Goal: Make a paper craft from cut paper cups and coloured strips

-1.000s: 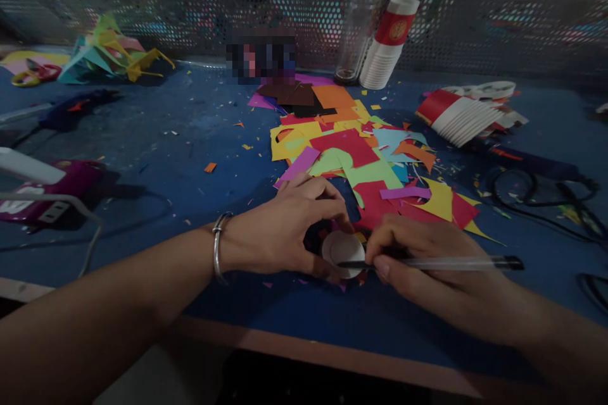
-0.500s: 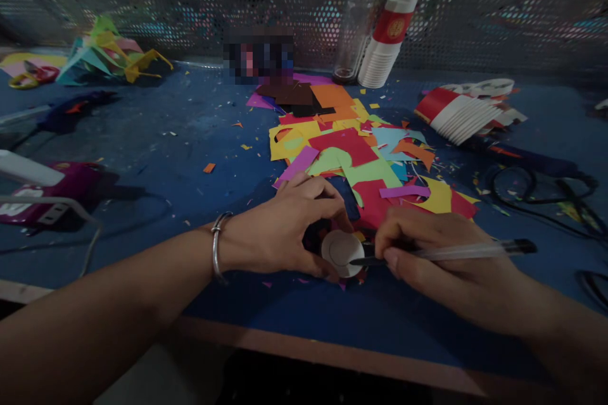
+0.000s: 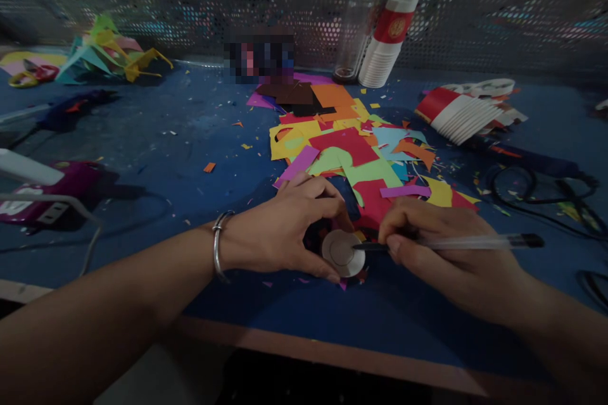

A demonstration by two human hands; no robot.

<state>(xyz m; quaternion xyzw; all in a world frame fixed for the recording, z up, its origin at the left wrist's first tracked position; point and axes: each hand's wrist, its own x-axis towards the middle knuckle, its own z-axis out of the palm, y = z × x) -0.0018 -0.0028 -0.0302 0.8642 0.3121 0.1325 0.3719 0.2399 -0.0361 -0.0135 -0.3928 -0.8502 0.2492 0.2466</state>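
Thumb and fingers of my left hand [image 3: 289, 228] are closed around the edges of a small white paper disc [image 3: 339, 254]. A thin dark ring is drawn on the disc's face. In my right hand [image 3: 437, 247], a pen [image 3: 484, 242] with a clear barrel and a black cap end is pinched near its dark tip. That tip is at the right part of the drawn ring; whether it touches cannot be made out. Below and behind the disc lie coloured paper scraps [image 3: 375, 168], partly hidden by my hands.
Behind the scraps stand a clear bottle [image 3: 354, 31] and stacked paper cups [image 3: 384, 44]; another cup stack [image 3: 458, 115] lies at right. Glue guns [image 3: 71, 107] [image 3: 527, 158] with cords lie both sides. A purple power strip [image 3: 52, 193], folded paper [image 3: 104, 54] and scissors [image 3: 35, 73] are left.
The pen tip has moved slightly up along the ring, from its lower right to its right side. My right hand has shifted a little with it; my left hand stays put.
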